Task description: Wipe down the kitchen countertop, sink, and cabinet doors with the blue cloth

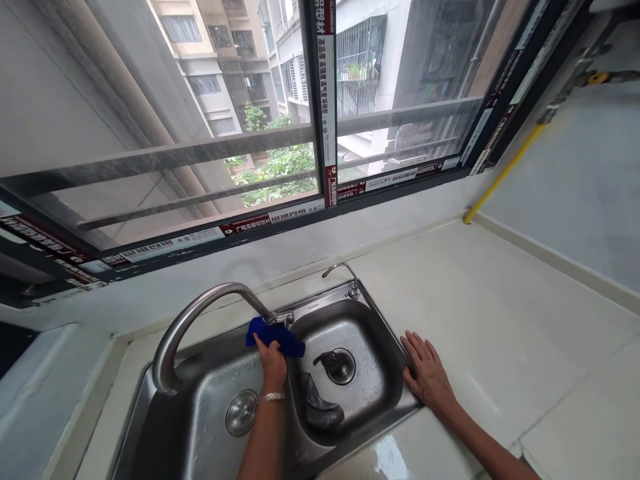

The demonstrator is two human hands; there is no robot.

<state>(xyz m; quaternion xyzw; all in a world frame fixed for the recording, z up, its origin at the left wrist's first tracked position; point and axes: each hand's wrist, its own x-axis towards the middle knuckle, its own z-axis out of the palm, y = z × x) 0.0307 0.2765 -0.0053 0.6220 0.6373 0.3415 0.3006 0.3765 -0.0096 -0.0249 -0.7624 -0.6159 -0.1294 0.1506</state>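
Observation:
My left hand [273, 363] grips a blue cloth [285, 339] beneath the base of the tall faucet [220, 291], at the back of the divider between the two basins. The cloth is bunched, and part of it lies against the metal there. On the right, my right hand [424, 368] rests flat on the sink's edge and countertop, fingers stretched out and holding nothing. In the right basin [370, 347] of the steel sink, a dark, wet, crumpled piece [333, 362] lies over the drain. Another dark, shiny, plastic-like piece [320, 407] lies by the basin's left wall.
A small thin tap [353, 283] stands at the sink's back right corner. The left basin has a round drain strainer [243, 412]. Pale countertop [500, 300] stretches right toward a yellow pipe [505, 170]. Behind the sink is a dark-framed window [327, 100].

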